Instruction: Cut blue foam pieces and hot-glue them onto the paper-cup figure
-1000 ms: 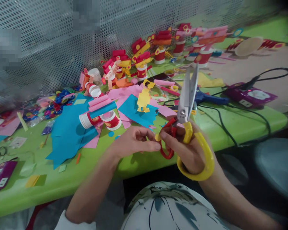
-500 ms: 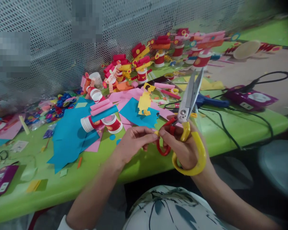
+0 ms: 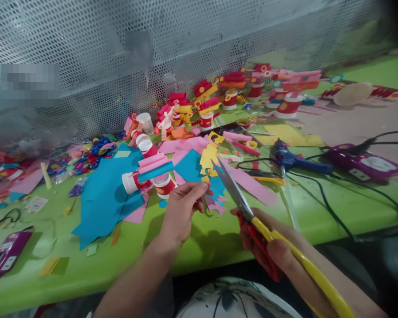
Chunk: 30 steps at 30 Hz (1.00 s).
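My left hand [image 3: 185, 204] pinches a small yellow piece of paper [image 3: 204, 179] between thumb and finger, above the table's front part. In my right hand [image 3: 268, 234] are large scissors [image 3: 242, 199], one handle yellow and one red, the blades pointing up and left toward the small piece. The blade tips are apart from my left hand. Behind the pinched piece lies a cut-up yellow sheet [image 3: 208, 157] on a blue sheet [image 3: 188, 164]. Left of it stand red-and-white paper cups [image 3: 164, 186], with pink and blue paper rolls [image 3: 154, 163] beside them.
Several finished cup-and-paper models [image 3: 207, 112] line the back of the green table [image 3: 126, 265]. A blue glue gun [image 3: 298, 162] and its cables lie at right, near a purple box [image 3: 365, 163]. Blue sheets [image 3: 109, 194] and colourful small parts [image 3: 89, 154] spread at left.
My hands have moved apart. The scissors have swung from pointing upward to pointing up and left, toward the left hand. The small yellow piece is now in the left hand alone.
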Available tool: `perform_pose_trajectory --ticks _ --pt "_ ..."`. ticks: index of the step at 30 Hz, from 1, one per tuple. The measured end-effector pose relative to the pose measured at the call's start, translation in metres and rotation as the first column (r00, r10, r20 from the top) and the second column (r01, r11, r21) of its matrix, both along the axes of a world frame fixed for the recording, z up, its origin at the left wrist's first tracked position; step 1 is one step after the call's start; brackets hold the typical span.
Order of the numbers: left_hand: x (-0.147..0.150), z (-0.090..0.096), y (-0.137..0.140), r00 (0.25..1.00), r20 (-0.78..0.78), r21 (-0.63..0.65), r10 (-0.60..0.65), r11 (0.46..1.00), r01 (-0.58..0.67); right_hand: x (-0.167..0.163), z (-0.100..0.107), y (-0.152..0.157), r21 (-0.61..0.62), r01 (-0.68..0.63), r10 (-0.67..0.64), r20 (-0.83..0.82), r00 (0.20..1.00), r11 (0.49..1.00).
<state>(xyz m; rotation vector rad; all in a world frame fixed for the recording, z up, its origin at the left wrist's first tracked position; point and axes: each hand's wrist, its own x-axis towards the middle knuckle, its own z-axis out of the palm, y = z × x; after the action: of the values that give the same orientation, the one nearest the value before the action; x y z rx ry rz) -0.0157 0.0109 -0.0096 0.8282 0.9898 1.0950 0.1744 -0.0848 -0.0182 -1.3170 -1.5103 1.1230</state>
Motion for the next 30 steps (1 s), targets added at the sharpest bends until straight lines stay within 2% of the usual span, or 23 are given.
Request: perform_pose_trajectory --ticks 4,8,15,21,30 --pt "-0.001 0.001 0.000 0.999 0.048 -0.032 0.015 0.999 -0.014 0.008 0.007 0.010 -0.001 -0.144 0.141 0.186 0.972 0.990" --pt "-0.002 0.002 0.001 0.997 0.059 -0.047 0.047 0.998 -0.045 0.013 0.009 0.018 -0.007 -0.236 0.230 0.256 0.939 0.972" --pt "-0.003 0.001 0.004 0.998 0.042 -0.022 0.038 0.999 -0.037 0.013 0.007 0.021 -0.033 -0.254 0.254 0.238 0.938 0.967" --pt "-0.005 -0.001 0.005 1.000 0.026 0.013 0.006 1.000 -0.006 0.012 0.006 0.022 -0.016 -0.188 0.186 0.228 0.956 0.982" --pt "-0.007 -0.002 0.005 0.999 0.032 0.024 -0.026 0.999 0.026 0.016 0.001 0.022 -0.007 -0.228 0.224 0.219 0.950 0.974"
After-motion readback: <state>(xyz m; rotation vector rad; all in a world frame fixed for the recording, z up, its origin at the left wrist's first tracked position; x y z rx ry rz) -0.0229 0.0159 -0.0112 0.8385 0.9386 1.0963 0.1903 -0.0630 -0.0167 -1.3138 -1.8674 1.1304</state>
